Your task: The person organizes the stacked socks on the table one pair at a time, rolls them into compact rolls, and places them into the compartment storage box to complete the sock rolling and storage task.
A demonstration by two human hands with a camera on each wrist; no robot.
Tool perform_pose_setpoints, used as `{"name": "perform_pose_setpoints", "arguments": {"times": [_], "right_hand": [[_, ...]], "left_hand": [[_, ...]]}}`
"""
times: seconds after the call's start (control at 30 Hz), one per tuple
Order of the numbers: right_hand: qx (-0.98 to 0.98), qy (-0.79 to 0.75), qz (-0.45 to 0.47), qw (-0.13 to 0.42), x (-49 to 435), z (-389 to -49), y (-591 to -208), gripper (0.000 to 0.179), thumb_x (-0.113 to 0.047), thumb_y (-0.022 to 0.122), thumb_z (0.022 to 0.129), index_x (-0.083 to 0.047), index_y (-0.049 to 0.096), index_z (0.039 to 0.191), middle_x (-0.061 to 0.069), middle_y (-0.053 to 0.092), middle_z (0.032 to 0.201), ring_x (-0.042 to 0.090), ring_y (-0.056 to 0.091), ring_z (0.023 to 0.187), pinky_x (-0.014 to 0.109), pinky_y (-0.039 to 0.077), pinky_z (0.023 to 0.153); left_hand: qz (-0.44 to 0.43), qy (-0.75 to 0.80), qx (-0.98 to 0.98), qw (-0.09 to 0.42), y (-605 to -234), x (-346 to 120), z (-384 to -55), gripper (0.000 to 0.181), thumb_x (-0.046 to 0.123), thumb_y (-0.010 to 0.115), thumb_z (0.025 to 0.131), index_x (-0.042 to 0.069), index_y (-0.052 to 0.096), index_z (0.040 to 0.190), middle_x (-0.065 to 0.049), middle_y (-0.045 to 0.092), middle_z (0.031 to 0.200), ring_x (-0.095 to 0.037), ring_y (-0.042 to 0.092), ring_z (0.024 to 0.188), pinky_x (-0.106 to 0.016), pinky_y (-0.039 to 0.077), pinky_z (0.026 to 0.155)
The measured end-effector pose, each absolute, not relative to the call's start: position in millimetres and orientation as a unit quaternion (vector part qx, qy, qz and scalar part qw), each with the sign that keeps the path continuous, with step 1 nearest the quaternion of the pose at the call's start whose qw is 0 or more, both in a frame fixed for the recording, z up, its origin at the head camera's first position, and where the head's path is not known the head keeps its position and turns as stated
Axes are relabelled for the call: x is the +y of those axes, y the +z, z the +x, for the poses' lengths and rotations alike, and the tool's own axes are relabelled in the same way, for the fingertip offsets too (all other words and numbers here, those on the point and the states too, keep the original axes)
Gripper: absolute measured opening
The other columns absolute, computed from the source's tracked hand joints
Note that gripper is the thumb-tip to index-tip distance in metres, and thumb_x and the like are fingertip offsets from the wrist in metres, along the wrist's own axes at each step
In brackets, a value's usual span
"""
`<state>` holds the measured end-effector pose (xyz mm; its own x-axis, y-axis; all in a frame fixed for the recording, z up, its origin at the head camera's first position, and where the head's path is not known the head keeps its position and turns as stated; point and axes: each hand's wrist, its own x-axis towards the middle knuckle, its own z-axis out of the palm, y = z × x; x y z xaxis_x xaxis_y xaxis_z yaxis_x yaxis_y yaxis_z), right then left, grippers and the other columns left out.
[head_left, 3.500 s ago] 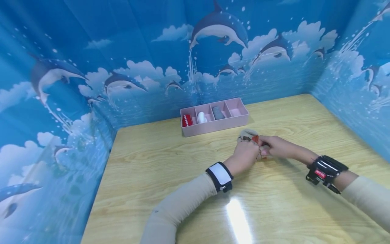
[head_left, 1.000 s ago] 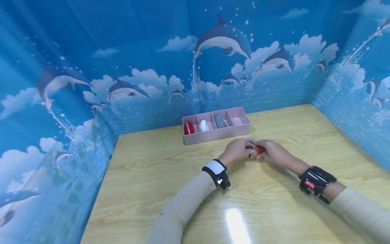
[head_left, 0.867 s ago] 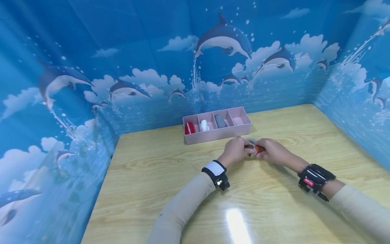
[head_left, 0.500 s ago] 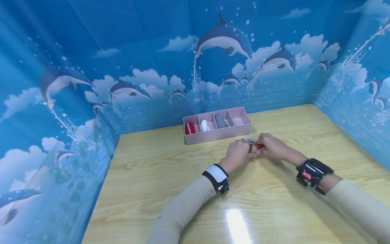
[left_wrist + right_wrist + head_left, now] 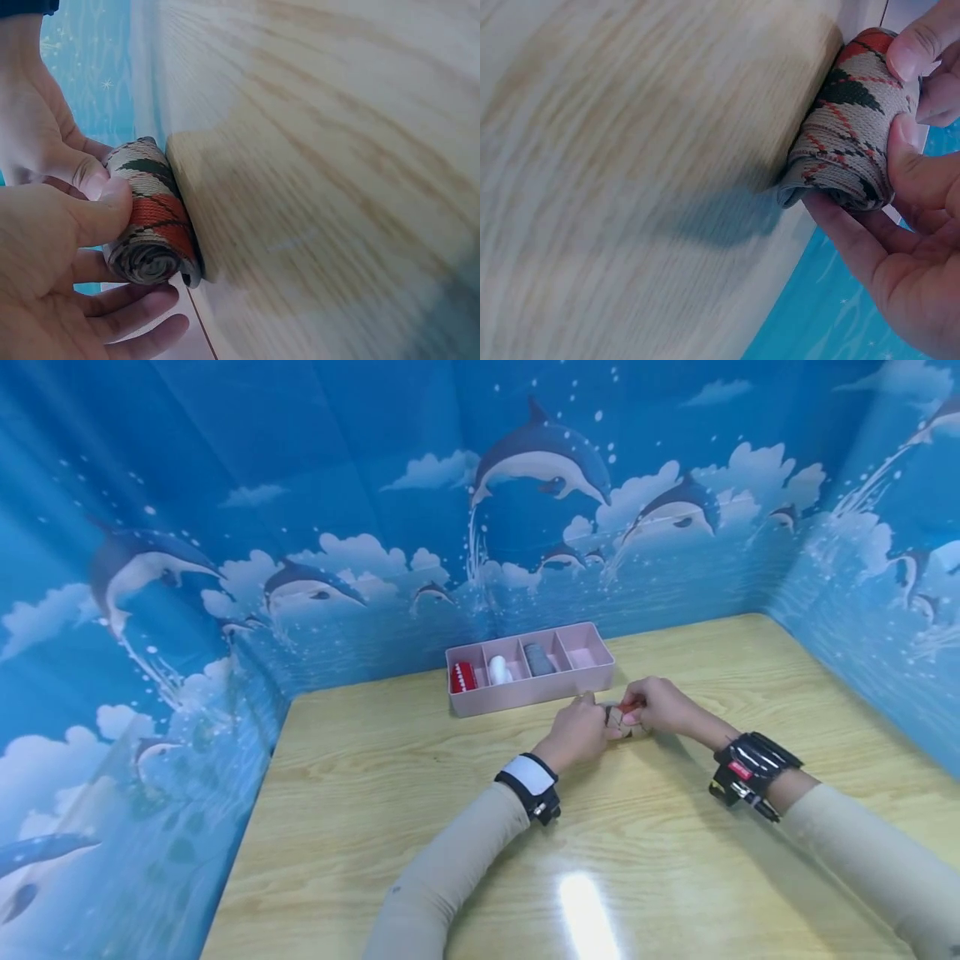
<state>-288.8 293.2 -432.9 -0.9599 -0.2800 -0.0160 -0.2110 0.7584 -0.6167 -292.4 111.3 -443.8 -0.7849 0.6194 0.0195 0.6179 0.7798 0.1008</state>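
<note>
A knitted sock [image 5: 617,718], beige with red and dark green argyle, is rolled into a tight cylinder on the table. My left hand [image 5: 580,732] grips its left end. In the left wrist view the roll [image 5: 154,217] shows a spiral end; the left thumb [image 5: 105,214] lies along it, the other fingers spread underneath. From the opposite side, my right hand [image 5: 660,706] pinches the other end. The right wrist view shows the right thumb [image 5: 911,161] pressing the roll [image 5: 847,127], fingers below, and a loose flap along its underside.
Behind the hands, against the dolphin-print curtain [image 5: 360,610], stands a pink four-part box [image 5: 528,693]. It holds a red-and-white roll [image 5: 462,677], a white roll [image 5: 498,670] and a grey roll [image 5: 538,660]; its right compartment is bare. The wooden table [image 5: 360,793] spreads out in front.
The sock, bulkier and partly covered by both hands 3.5 seconds ago, is now a compact roll. Over the last second both hands have shifted their hold, the right moving slightly up and left.
</note>
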Motion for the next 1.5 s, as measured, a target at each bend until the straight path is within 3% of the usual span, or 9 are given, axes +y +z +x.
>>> {"name": "perform_pose_setpoints", "arguments": {"times": [0.23,0.5,0.63,0.77,1.03,1.2,1.33,1.43,1.5], "right_hand": [[0.934,-0.340,-0.090,0.058,291.5,-294.2,-432.3,0.020,-0.004,0.076,0.088,0.009,0.073,0.103,0.025,0.075,0.102,0.025,0.069,0.087,0.028,0.053,0.071],[0.941,-0.295,-0.160,-0.051,285.0,-288.4,-444.2,0.006,-0.004,0.073,0.091,0.001,0.071,0.091,0.013,0.073,0.087,0.018,0.061,0.073,0.029,0.051,0.064],[0.945,-0.234,-0.215,-0.071,282.4,-279.7,-447.7,0.036,-0.013,0.079,0.088,0.010,0.069,0.114,0.023,0.068,0.113,0.034,0.068,0.097,0.047,0.057,0.084],[0.946,-0.226,-0.226,-0.048,282.9,-276.6,-451.8,0.069,-0.016,0.086,0.081,0.013,0.055,0.136,0.030,0.058,0.135,0.046,0.060,0.121,0.057,0.050,0.100],[0.947,-0.205,-0.238,-0.061,284.5,-285.2,-462.7,0.059,-0.006,0.083,0.082,0.004,0.059,0.135,0.024,0.069,0.123,0.039,0.067,0.111,0.053,0.054,0.092],[0.949,-0.181,-0.253,-0.047,280.0,-288.8,-453.5,0.042,-0.001,0.082,0.081,0.001,0.066,0.120,0.016,0.069,0.106,0.028,0.068,0.093,0.046,0.056,0.079],[0.949,-0.166,-0.264,-0.033,276.6,-294.2,-441.6,0.034,0.003,0.081,0.078,0.003,0.070,0.110,0.018,0.059,0.102,0.025,0.059,0.087,0.042,0.053,0.073],[0.948,-0.170,-0.267,-0.024,274.4,-300.1,-436.7,0.024,0.005,0.082,0.076,0.000,0.072,0.097,0.016,0.059,0.100,0.024,0.058,0.087,0.040,0.051,0.074],[0.948,-0.172,-0.265,-0.019,272.1,-303.1,-434.8,0.023,0.006,0.081,0.075,-0.004,0.070,0.092,0.012,0.063,0.096,0.022,0.059,0.084,0.040,0.051,0.073]], "left_hand": [[0.357,0.022,0.934,-0.006,-443.6,109.9,-297.8,0.033,0.036,0.061,0.101,0.009,0.066,0.119,-0.003,0.069,0.105,-0.014,0.067,0.096,-0.029,0.057,0.071],[0.364,-0.022,0.931,-0.003,-438.4,109.9,-310.0,0.025,0.032,0.053,0.105,0.016,0.070,0.098,0.004,0.065,0.093,-0.009,0.060,0.076,-0.024,0.053,0.063],[0.355,-0.017,0.934,0.008,-433.1,107.8,-317.6,0.031,0.032,0.048,0.108,0.016,0.070,0.093,0.005,0.063,0.085,-0.009,0.061,0.076,-0.023,0.053,0.069],[0.331,0.036,0.942,0.039,-430.2,105.4,-323.8,0.033,0.031,0.049,0.108,0.014,0.069,0.088,0.004,0.058,0.077,-0.010,0.058,0.073,-0.024,0.050,0.070],[0.317,0.089,0.942,0.058,-438.7,106.3,-323.6,0.035,0.035,0.050,0.107,0.015,0.071,0.088,0.003,0.061,0.076,-0.013,0.061,0.076,-0.026,0.051,0.076],[0.339,0.034,0.938,-0.060,-445.4,105.0,-314.6,0.022,0.032,0.058,0.103,0.018,0.073,0.094,0.005,0.069,0.084,-0.010,0.067,0.082,-0.025,0.054,0.072],[0.363,-0.038,0.920,-0.145,-449.1,105.7,-305.2,0.021,0.033,0.072,0.094,0.017,0.073,0.107,0.002,0.070,0.105,-0.011,0.066,0.100,-0.025,0.054,0.085],[0.377,-0.051,0.913,-0.145,-450.6,107.0,-303.7,0.014,0.029,0.070,0.096,0.020,0.074,0.106,0.003,0.069,0.110,-0.012,0.063,0.105,-0.026,0.051,0.092],[0.384,-0.057,0.908,-0.157,-451.4,106.9,-306.5,0.011,0.020,0.064,0.099,0.022,0.075,0.099,0.005,0.070,0.104,-0.012,0.064,0.100,-0.026,0.053,0.086]]}}
